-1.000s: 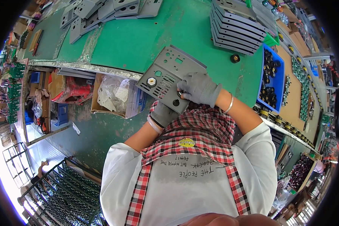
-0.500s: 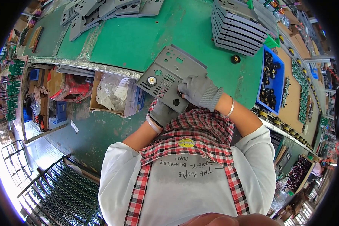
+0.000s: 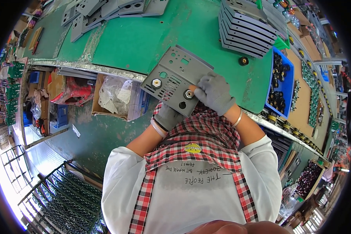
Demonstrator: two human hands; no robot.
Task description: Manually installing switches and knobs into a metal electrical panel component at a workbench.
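Note:
A grey bent metal panel point(image 3: 174, 70) with round holes and rows of slots hangs tilted over the bench's front edge. My gloved left hand point(image 3: 169, 118) grips it from below, its fingers mostly hidden behind the sheet. One brass-centred hex nut point(image 3: 156, 83) sits in the panel's left hole. A second hex nut point(image 3: 188, 94) sits near the right edge. Curled fingers of my gloved right hand point(image 3: 215, 93) are at this second nut, a bare fingertip against its side. Below it, one round hole shows dark.
Beyond the panel lies the green bench top point(image 3: 132, 43). A stack of grey panels point(image 3: 245, 33) stands at the back right, near a loose black round fitting point(image 3: 243, 61) and a blue bin point(image 3: 288, 89) of similar fittings. More panels point(image 3: 117, 9) lie at the back left.
My right hand has shifted slightly right and off the panel's right part, uncovering the second hex nut. The panel and my left hand have barely moved.

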